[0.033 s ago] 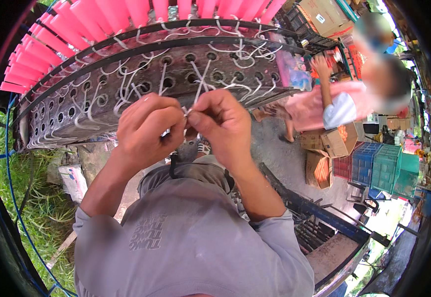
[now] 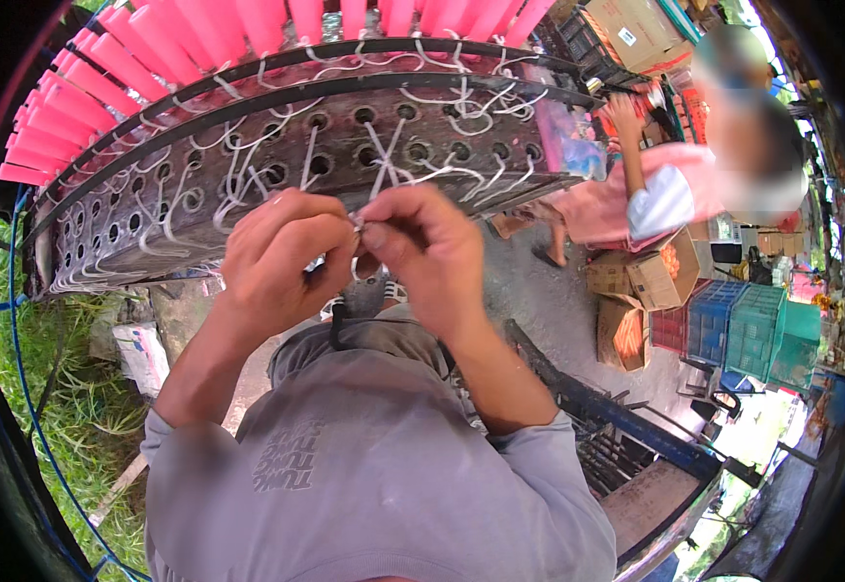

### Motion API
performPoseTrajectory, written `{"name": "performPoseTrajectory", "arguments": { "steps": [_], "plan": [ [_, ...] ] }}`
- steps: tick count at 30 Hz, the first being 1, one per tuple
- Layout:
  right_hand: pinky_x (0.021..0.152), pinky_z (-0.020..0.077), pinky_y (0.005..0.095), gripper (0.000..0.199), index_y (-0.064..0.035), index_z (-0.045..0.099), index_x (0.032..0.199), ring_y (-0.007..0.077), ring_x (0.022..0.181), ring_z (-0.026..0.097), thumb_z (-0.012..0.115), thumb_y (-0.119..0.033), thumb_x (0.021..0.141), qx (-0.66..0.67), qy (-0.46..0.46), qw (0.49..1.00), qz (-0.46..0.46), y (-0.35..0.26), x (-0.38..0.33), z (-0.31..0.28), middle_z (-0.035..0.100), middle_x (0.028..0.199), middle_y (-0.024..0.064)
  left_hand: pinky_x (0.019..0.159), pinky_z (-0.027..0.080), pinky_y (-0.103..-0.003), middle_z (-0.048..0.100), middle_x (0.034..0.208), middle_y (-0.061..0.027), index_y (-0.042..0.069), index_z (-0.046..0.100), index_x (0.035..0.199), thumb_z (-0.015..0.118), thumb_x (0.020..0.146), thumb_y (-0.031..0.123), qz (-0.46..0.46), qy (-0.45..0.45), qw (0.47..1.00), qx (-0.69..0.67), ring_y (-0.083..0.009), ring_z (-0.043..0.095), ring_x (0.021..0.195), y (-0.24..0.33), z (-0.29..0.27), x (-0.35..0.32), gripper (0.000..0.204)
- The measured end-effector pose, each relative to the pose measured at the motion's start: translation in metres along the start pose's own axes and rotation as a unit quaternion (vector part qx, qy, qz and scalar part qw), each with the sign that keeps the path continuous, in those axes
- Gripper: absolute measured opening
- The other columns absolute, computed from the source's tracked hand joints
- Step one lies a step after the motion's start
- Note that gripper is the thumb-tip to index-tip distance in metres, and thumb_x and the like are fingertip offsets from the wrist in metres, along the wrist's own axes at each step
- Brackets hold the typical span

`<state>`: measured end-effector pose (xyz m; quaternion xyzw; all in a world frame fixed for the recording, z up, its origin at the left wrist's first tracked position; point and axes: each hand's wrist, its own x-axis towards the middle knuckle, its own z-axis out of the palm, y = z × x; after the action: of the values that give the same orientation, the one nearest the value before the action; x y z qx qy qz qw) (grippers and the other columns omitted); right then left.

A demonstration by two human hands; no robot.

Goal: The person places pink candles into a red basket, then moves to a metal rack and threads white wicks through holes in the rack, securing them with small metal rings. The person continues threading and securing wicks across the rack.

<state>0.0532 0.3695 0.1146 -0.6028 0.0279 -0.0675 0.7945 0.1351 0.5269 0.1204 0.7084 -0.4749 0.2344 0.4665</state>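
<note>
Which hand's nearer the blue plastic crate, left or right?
Right. The right hand is left of the blue plastic crate and higher in the picture; the left hand is farther left, on the right hand's far side from the crate.

Daylight burns out to white at lower right and brightens the grass (image 2: 54, 388) at left, while the corners fall black, the holed beam (image 2: 345, 142) bows at the top, and a blurred patch smudges the grey shirt (image 2: 384, 456).

pink tubes (image 2: 260, 27): smooth plastic | holed beam (image 2: 292, 150): rough, wood-like | shirt (image 2: 374, 466): matt cloth | crates (image 2: 754, 330): plastic
</note>
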Motion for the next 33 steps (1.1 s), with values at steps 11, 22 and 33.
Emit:
{"name": "performPoseTrajectory", "arguments": {
  "steps": [11, 22, 33],
  "plan": [
    [0.058, 0.0357, 0.0203, 0.016, -0.0031, 0.060, 0.105, 0.0041, 0.065, 0.044, 0.062, -0.019, 0.106, 0.128, -0.140, 0.977, 0.096, -0.029, 0.045, -0.076, 0.053, 0.078, -0.0040, 0.061, 0.054, -0.037, 0.069, 0.092, -0.0117, 0.000, 0.068, 0.095, 0.080, 0.078, -0.002, -0.013, -0.030, 0.997, 0.070, -0.0284, 0.068, 0.075, 0.010, 0.044, 0.045, 0.021],
    [0.072, 0.0540, 0.0445, 0.014, -0.0036, 0.068, 0.107, 0.0403, 0.079, 0.069, 0.063, -0.010, 0.095, -0.415, -0.124, 0.879, -0.201, -0.056, 0.120, -0.117, 0.070, 0.088, 0.0205, 0.082, 0.048, -0.042, 0.064, 0.089, -0.0111, 0.004, 0.064, 0.099, 0.065, 0.095, 0.016, -0.150, -0.115, 0.955, 0.230, -0.0320, 0.061, 0.088, -0.061, 0.060, 0.102, 0.013],
    [0.086, 0.0533, 0.0464, 0.026, -0.0055, 0.071, 0.114, 0.0361, 0.099, 0.068, 0.067, -0.018, 0.092, -0.529, -0.195, 0.812, -0.154, -0.075, 0.107, -0.135, 0.070, 0.103, 0.0151, 0.087, 0.049, -0.045, 0.066, 0.100, -0.0117, 0.004, 0.066, 0.104, 0.069, 0.088, 0.006, -0.165, -0.293, 0.937, 0.091, -0.0350, 0.062, 0.099, -0.047, 0.028, 0.085, 0.016]
  ]
}}
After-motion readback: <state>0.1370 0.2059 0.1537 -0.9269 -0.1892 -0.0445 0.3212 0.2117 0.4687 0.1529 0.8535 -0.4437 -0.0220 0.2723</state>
